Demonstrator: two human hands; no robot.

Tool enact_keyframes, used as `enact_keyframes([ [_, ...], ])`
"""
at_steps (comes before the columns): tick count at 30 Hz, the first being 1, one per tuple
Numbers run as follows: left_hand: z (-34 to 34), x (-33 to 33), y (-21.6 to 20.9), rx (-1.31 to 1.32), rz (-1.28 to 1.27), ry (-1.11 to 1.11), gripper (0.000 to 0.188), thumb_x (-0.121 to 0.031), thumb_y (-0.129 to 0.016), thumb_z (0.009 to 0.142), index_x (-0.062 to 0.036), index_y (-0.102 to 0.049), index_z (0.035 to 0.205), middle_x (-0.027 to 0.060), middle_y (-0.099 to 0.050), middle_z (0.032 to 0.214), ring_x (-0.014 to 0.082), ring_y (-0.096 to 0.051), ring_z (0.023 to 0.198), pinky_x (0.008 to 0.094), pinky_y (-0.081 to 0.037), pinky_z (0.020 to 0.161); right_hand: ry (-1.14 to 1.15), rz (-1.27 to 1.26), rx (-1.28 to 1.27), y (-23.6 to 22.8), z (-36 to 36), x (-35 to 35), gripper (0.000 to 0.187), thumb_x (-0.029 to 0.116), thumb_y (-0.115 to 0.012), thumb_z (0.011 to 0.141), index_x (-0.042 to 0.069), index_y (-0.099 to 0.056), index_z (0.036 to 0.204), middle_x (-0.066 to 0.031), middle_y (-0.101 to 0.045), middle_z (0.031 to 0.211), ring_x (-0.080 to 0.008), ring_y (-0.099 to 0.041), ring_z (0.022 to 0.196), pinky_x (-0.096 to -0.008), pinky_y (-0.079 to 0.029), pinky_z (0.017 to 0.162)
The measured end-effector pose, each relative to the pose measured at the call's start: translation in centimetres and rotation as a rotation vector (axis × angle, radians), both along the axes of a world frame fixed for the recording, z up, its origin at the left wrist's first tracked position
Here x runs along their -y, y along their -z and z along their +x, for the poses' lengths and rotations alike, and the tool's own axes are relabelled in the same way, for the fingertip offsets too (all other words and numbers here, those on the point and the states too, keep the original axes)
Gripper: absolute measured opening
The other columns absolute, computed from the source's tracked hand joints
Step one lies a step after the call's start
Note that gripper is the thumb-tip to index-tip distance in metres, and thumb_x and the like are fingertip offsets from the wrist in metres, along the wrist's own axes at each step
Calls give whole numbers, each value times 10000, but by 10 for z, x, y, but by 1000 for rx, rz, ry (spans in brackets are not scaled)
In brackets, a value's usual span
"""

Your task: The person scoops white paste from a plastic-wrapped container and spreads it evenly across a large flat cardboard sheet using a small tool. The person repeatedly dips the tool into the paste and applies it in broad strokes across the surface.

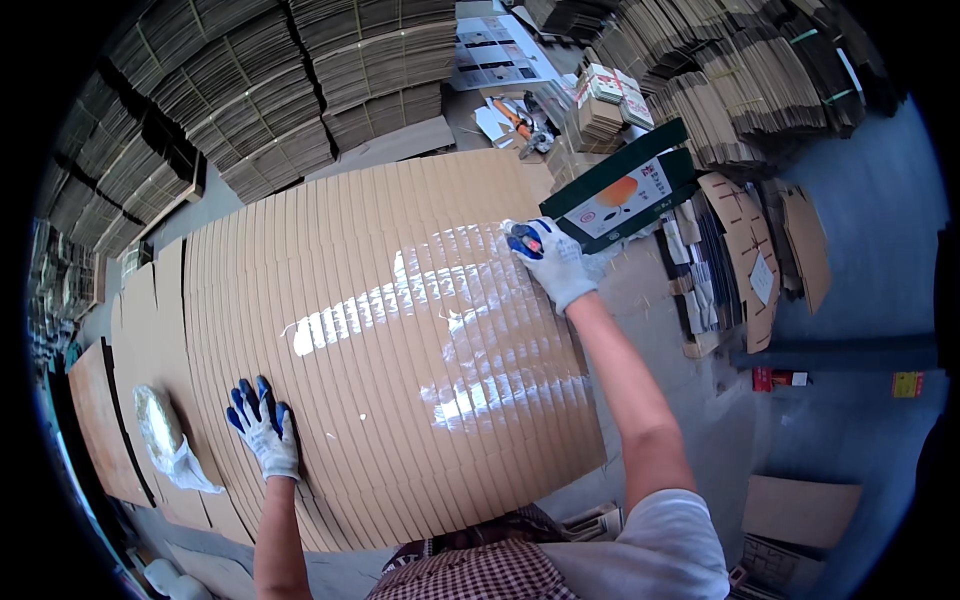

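A wide row of overlapping brown cardboard sheets point(370, 300) lies under both my hands. Strips of shiny clear film or tape point(390, 295) run across its middle and right part. My left hand point(266, 435), in a white glove with blue fingertips, rests with fingers spread on the left part of the cardboard. At the far right edge, my right hand point(550, 262) in a matching glove is closed around a small tool with a reddish part point(533, 245); its kind is mostly hidden by the fingers. Beyond that hand stands a dark green printed carton point(620, 195) with an orange fruit picture.
A roll of clear tape or film point(158, 425) lies on cardboard at the left. Bundled flat cartons point(380, 70) are stacked at the far side, with more stacks point(750, 90) at the far right. An orange-handled tool point(515, 118) lies beyond the cardboard. Folded cardboard point(740, 260) stands at right.
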State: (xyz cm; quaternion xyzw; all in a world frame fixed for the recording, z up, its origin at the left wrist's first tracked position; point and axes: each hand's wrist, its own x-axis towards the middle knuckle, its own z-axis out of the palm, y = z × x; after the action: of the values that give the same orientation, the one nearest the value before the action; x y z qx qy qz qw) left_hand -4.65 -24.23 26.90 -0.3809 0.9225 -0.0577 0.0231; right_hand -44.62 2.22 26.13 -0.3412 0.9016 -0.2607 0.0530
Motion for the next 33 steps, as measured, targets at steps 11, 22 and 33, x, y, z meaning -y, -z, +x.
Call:
enact_keyframes([
  [11, -10, -4, -4, 47, -3, -9, 571, -286, -441, 807, -179, -271, 1341, 115, -132, 1420, 294, -101, 1306, 458, -17, 1051, 166, 91, -54, -1, -29, -2, 268, 256, -578, 745, 64, -530, 925, -117, -525, 958, -296, -545, 847, -376, -434, 722],
  [22, -11, -6, -6, 52, 11, -31, 546, -308, -441, 822, -196, -287, 1334, 120, -170, 1407, 310, -112, 1300, 472, -24, 1049, -383, -202, -109, -26, 91, 106, 225, 226, -581, 739, 69, -542, 896, -131, -569, 821, -314, -573, 754, -387, -462, 673],
  [33, -10, -11, -6, 6, 50, -46, 530, -339, -425, 829, -200, -306, 1327, 124, -195, 1399, 299, -115, 1302, 469, -11, 1050, 426, -750, 925, 1, 0, 9, 178, 61, -595, 745, 12, -600, 916, -53, -615, 799, -148, -595, 688, -252, -493, 616],
])
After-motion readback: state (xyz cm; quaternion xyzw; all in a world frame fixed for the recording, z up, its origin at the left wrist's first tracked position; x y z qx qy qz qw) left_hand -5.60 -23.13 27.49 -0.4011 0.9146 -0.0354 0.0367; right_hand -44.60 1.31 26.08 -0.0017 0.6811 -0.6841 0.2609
